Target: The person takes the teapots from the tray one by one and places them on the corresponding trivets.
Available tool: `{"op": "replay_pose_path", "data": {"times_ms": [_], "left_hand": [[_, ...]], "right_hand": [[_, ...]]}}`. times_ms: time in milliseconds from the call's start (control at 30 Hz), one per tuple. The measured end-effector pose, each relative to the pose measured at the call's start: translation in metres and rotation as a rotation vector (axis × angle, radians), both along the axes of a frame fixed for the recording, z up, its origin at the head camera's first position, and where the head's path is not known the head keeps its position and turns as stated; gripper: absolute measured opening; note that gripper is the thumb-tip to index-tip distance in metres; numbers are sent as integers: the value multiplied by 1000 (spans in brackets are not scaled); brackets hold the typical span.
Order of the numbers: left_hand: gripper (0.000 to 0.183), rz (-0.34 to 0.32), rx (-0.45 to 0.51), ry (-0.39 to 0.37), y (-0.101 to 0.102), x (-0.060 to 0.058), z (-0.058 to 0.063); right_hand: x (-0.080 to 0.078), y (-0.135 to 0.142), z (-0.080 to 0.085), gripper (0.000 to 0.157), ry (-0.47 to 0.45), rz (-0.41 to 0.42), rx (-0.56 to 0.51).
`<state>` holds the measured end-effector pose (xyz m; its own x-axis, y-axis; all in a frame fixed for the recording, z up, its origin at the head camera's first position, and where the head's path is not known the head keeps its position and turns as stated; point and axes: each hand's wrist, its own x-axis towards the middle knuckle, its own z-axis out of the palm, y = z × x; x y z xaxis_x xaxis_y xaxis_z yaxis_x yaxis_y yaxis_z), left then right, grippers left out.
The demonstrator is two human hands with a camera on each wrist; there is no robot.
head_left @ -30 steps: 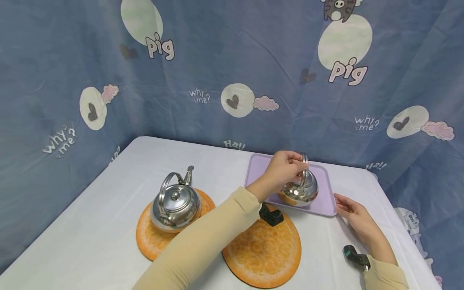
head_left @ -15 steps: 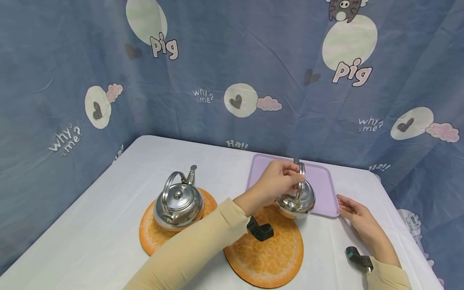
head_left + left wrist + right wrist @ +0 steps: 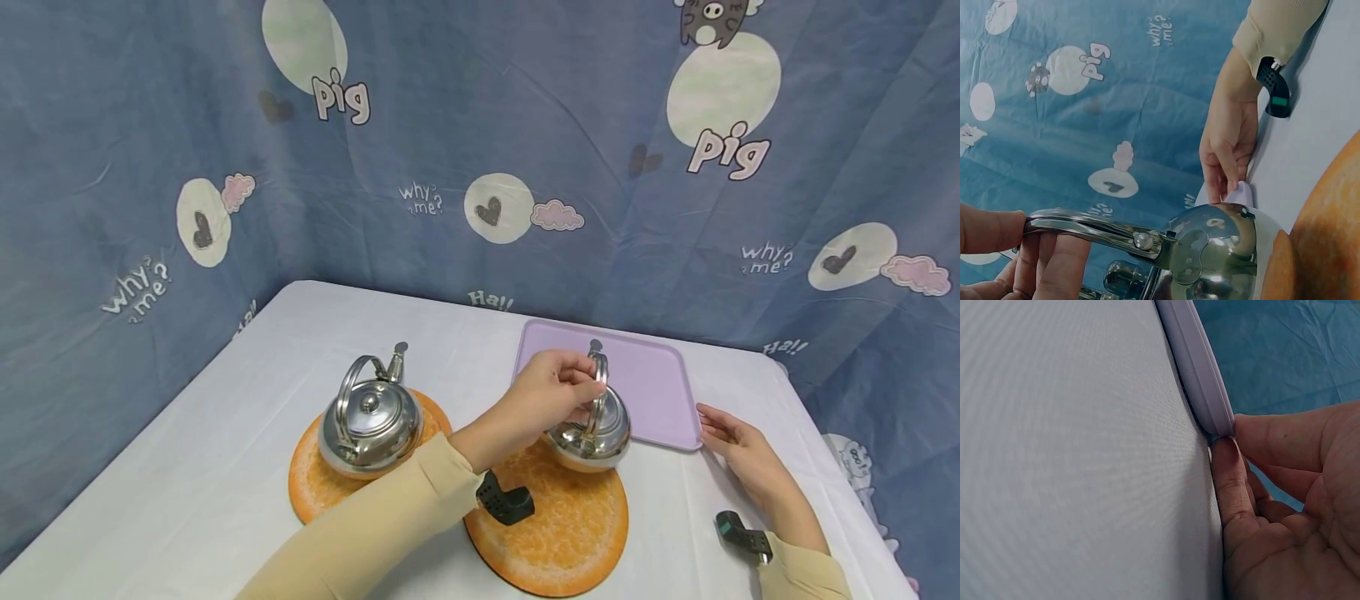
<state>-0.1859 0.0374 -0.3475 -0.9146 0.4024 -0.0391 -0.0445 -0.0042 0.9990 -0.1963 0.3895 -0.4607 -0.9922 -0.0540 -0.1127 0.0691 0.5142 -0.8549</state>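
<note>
My left hand (image 3: 551, 390) grips the arched metal handle (image 3: 1100, 228) of a shiny steel kettle (image 3: 600, 442). That kettle is upright, close over the far edge of the right orange-slice placemat (image 3: 555, 533), its spout towards the back. Behind it lies a lilac tray (image 3: 652, 387). My right hand (image 3: 738, 450) is at the tray's near right corner; in the right wrist view its thumb (image 3: 1272, 434) and a finger pinch the rim. A second steel kettle (image 3: 371, 421) stands on the left orange-slice placemat (image 3: 303, 487), away from both hands.
A white cloth covers the table (image 3: 247, 433), and a blue printed curtain (image 3: 420, 125) hangs behind and at both sides. My left forearm's sleeve (image 3: 375, 517) crosses over part of both placemats. Black wrist devices are strapped at both cuffs.
My left hand has carried the kettle off the tray, left and towards me, over the right placemat. The right hand stays at the tray corner, and the other kettle stays put.
</note>
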Motion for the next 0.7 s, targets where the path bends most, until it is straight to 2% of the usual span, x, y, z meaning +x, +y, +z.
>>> {"op": "replay_pose_path", "data": {"times_ms": [200,700], "left_hand": [[30,-23,-4,1,-13,6,-2],[26,-61,5,5,-35,28,-8]], "right_hand": [[1,-1,1,60,-2,-2,-6],[1,0,0,61,5,1,-9]]}}
